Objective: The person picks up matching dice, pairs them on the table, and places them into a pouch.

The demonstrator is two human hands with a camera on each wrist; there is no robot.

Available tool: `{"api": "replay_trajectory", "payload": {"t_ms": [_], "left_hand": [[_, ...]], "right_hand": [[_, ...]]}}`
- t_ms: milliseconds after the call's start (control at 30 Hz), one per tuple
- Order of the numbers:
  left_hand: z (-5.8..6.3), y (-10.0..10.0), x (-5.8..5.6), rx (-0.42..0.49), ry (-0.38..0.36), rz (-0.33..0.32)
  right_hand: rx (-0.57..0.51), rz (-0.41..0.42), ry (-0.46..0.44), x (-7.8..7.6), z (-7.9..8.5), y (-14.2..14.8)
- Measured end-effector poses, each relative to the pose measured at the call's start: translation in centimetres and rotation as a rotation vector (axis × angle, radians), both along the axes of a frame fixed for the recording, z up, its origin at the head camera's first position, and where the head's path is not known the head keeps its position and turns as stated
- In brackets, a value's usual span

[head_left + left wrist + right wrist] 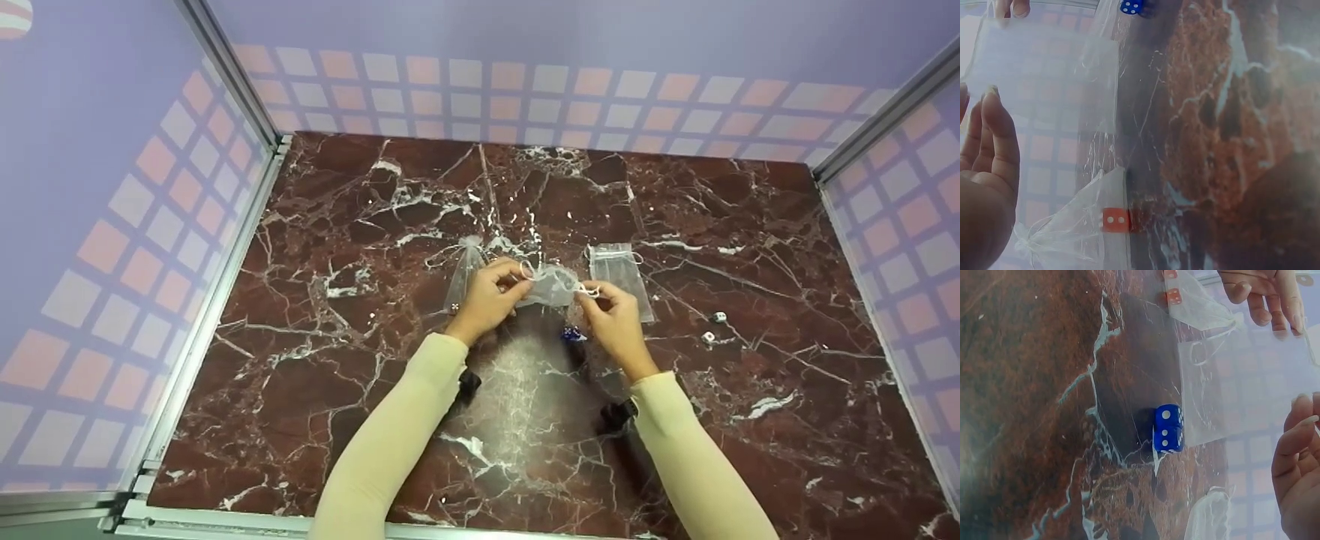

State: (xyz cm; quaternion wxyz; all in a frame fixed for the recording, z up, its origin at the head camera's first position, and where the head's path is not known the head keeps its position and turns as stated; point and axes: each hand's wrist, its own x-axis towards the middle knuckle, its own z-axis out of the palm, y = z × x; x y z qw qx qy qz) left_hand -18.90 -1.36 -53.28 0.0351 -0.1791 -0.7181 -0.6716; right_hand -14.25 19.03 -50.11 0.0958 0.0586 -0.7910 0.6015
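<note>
Both hands are at a sheer white drawstring pouch (551, 289) in the middle of the table, its mouth towards the back. My left hand (487, 298) pinches its upper left edge by the cord. On the other side, my right hand (616, 319) pinches the cord at its upper right. The pouch hangs as a flat sheet between the fingers in the right wrist view. Two blue dice (1168, 427) lie side by side on the table just in front of it. Beside the left hand stands a gathered pouch (466, 270) with red dice (1174, 296) inside.
Another sheer pouch (621, 281) lies flat behind the right hand. Two white dice (709, 337) sit farther right on the marbled table (360, 375). Patterned panels (525, 82) enclose the back and both sides.
</note>
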Motion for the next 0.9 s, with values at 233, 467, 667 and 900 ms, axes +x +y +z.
{"api": "replay_trajectory", "payload": {"t_ms": [233,467,667,900], "left_hand": [[1.9,-0.5,0.9,-0.017,-0.046,-0.074],[-0.2,-0.8,-0.6,-0.058,-0.067,-0.159],[-0.2,-0.7,-1.1,-0.098,0.012,-0.174],[-0.3,-0.3,-1.2,-0.116,0.033,-0.136]], "right_hand": [[-0.035,-0.033,-0.014,0.2,0.0,-0.2],[-0.032,-0.034,0.026,0.1,0.0,-0.3],[-0.007,-0.001,0.061,0.0,-0.1,-0.6],[0.037,0.018,0.097,-0.1,-0.3,-0.8]]}}
